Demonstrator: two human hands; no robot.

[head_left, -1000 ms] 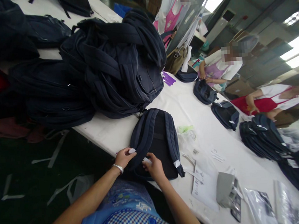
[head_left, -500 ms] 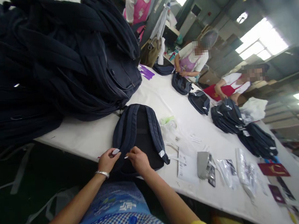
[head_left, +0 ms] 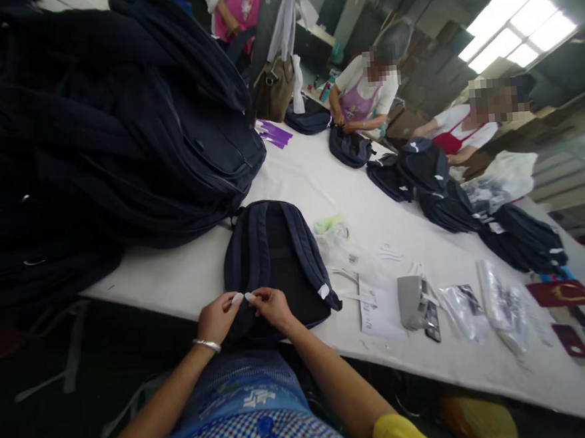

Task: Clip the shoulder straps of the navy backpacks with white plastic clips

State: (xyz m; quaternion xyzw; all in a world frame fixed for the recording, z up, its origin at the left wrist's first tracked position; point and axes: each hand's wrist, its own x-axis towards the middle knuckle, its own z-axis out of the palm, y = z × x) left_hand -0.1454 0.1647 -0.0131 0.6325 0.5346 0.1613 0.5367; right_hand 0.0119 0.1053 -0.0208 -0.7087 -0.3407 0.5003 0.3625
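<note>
A dark navy backpack (head_left: 286, 273) lies on the table before me, with its padded straps and black back panel facing up. My left hand (head_left: 216, 322) is closed, pinching a small white piece (head_left: 237, 298), maybe tape or paper, over the bag's lower left edge. Close beside it, my right hand (head_left: 275, 308) pinches a second white bit (head_left: 249, 297) between thumb and finger. Whether the two bits are one piece I cannot tell. Another white piece (head_left: 324, 291) is on the lower end of the right strap.
A tall heap of navy backpacks (head_left: 131, 137) fills the left. On the white table (head_left: 314, 177) lie a clear plastic bag (head_left: 337, 242), a written sheet (head_left: 376, 310), a grey device (head_left: 412, 301) and plastic packets (head_left: 501, 304). Across it, co-workers handle more backpacks (head_left: 350, 147).
My hands have come closer together, and the white bits now almost meet. The view has shifted slightly. Across the table, a backpack near the red-aproned person has moved left onto others.
</note>
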